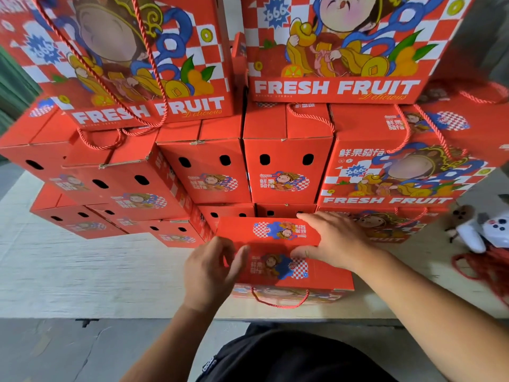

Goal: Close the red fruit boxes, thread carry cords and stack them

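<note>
Most of the work looks done: a stack of closed, corded boxes [209,166] is piled at the back of the worktop [82,271]. One box [292,268], cord [278,300] already threaded, lies at the near edge, its top flaps being pressed down by the left hand [212,271], fingers loosely bent, and the flat right hand [336,238]; stacking is judged to remain.

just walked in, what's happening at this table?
A person is closing a red fruit box at the near edge of the table. The right hand lies across the top flap, fingers fairly straight, while the left hand is at the box's left end, fingers loosely curled. A red cord already hangs at its front. Behind stands a stack of closed boxes; loose red cords lie at the right.
</note>
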Motion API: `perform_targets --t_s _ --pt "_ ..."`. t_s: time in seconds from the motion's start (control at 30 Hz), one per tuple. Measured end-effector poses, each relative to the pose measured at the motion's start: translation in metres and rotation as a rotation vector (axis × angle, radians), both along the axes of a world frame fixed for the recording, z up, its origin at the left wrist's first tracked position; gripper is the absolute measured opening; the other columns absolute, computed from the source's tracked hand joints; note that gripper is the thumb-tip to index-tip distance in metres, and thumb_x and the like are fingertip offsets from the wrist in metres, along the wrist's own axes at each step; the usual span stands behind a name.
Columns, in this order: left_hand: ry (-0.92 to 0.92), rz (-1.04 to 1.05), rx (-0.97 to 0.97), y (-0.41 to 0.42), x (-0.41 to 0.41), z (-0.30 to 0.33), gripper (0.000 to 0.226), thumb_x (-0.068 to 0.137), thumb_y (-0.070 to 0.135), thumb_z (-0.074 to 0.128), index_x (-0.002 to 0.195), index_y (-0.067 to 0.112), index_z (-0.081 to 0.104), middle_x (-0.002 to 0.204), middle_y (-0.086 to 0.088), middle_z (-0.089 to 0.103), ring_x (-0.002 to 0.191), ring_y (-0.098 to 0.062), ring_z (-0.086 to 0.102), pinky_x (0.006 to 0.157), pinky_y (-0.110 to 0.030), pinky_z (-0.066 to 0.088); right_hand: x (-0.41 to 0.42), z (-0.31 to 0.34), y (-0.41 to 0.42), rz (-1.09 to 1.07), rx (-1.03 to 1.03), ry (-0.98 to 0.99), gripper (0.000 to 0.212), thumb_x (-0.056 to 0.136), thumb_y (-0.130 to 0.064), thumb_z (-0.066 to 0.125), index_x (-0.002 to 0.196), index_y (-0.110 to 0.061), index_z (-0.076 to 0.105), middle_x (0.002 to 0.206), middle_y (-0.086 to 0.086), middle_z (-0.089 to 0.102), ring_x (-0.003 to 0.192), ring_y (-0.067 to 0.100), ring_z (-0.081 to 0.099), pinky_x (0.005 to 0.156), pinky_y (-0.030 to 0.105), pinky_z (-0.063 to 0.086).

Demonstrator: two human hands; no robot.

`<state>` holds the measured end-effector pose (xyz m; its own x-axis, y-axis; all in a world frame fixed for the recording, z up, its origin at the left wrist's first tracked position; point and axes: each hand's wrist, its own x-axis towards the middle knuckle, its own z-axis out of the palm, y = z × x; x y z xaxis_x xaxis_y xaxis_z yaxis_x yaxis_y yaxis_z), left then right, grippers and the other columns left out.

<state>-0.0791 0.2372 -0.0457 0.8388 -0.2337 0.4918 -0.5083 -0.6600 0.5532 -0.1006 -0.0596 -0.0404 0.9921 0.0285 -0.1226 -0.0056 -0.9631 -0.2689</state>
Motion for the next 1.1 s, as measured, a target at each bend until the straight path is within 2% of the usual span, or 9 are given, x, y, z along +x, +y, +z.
perform_targets --t_s 0.07,0.13,0.2,0.4,0.63,0.8,0.97,1.03,1.1 --pt "-0.057 -0.064 0.107 -0.006 0.018 0.012 0.034 0.092 0.067 0.062 0.093 0.033 0.057 0.075 0.016 0.06 0.066 -0.008 0.059 0.055 -0.03 0.049 0.003 0.002 0.0 0.034 -0.082 0.009 0.12 0.062 -0.107 0.02 0.153 -0.033 0.042 0.144 -0.004 0.058 0.127 0.025 0.058 0.105 0.04 0.046" --pt "0.046 -0.244 0.386 -0.016 0.044 0.021 0.067 0.085 0.085 0.054 0.131 0.035 0.059 0.123 0.013 0.066 0.114 -0.011 0.062 0.092 -0.035 0.054 0.006 0.006 0.0 0.087 -0.177 -0.024 0.122 0.063 -0.106 0.007 0.152 -0.03 0.044 0.137 -0.001 0.063 0.12 0.027 0.063 0.099 0.042 0.052" --pt "0.226 -0.374 0.678 -0.026 0.066 0.022 0.102 0.08 0.093 0.044 0.161 0.03 0.036 0.159 0.001 0.041 0.148 -0.023 0.035 0.121 -0.048 0.034 0.009 0.009 0.0 0.117 -0.232 -0.066 0.119 0.067 -0.103 0.002 0.151 -0.03 0.045 0.13 0.0 0.067 0.113 0.028 0.067 0.092 0.044 0.056" --pt "0.079 -0.324 0.757 -0.029 0.063 -0.003 0.089 0.093 0.087 0.021 0.16 0.031 0.038 0.138 -0.004 0.053 0.123 -0.03 0.048 0.106 -0.048 0.045 0.0 -0.003 0.004 0.115 -0.24 0.005 0.105 0.076 -0.098 -0.002 0.16 -0.038 0.015 0.143 -0.001 0.046 0.123 0.027 0.048 0.099 0.045 0.039" --pt "0.102 -0.292 0.881 -0.032 0.057 -0.014 0.085 0.096 0.083 0.007 0.167 0.036 0.005 0.146 -0.009 0.046 0.136 -0.036 0.042 0.122 -0.051 0.027 -0.006 -0.005 0.019 0.084 -0.269 0.08 0.091 0.089 -0.086 0.01 0.161 -0.035 -0.013 0.159 0.003 0.022 0.139 0.034 0.031 0.114 0.052 0.025" --pt "0.029 -0.312 0.925 -0.029 0.065 -0.01 0.096 0.089 0.09 0.004 0.165 0.033 0.018 0.136 -0.004 0.053 0.122 -0.03 0.051 0.108 -0.046 0.039 -0.009 -0.002 0.022 0.088 -0.277 0.113 0.09 0.091 -0.082 0.007 0.162 -0.03 -0.014 0.158 0.003 0.026 0.14 0.034 0.03 0.117 0.052 0.019" --pt "0.109 -0.281 0.626 -0.008 0.066 -0.008 0.08 0.097 0.079 0.032 0.158 0.027 0.041 0.143 0.0 0.055 0.128 -0.029 0.051 0.11 -0.046 0.041 -0.013 0.005 -0.008 0.009 -0.088 0.173 0.085 0.088 -0.084 0.007 0.161 -0.043 -0.005 0.165 -0.004 0.02 0.15 0.028 0.024 0.12 0.049 0.019" --pt "0.287 -0.062 0.251 0.004 0.057 -0.017 0.068 0.101 0.064 0.05 0.152 0.02 0.05 0.145 -0.004 0.056 0.132 -0.028 0.05 0.113 -0.046 0.041 -0.025 -0.001 -0.009 -0.151 0.059 0.067 0.083 0.092 -0.078 0.018 0.162 -0.033 0.017 0.161 0.0 0.027 0.148 0.027 0.029 0.119 0.047 0.026" --pt "0.696 0.072 -0.269 0.008 0.043 -0.023 0.059 0.095 0.057 0.066 0.145 0.027 0.055 0.141 0.004 0.065 0.129 -0.016 0.061 0.111 -0.046 0.05 -0.038 -0.015 0.0 -0.275 0.288 -0.048 0.073 0.098 -0.061 0.044 0.16 -0.025 0.028 0.162 0.005 0.023 0.15 0.027 0.026 0.121 0.048 0.028"
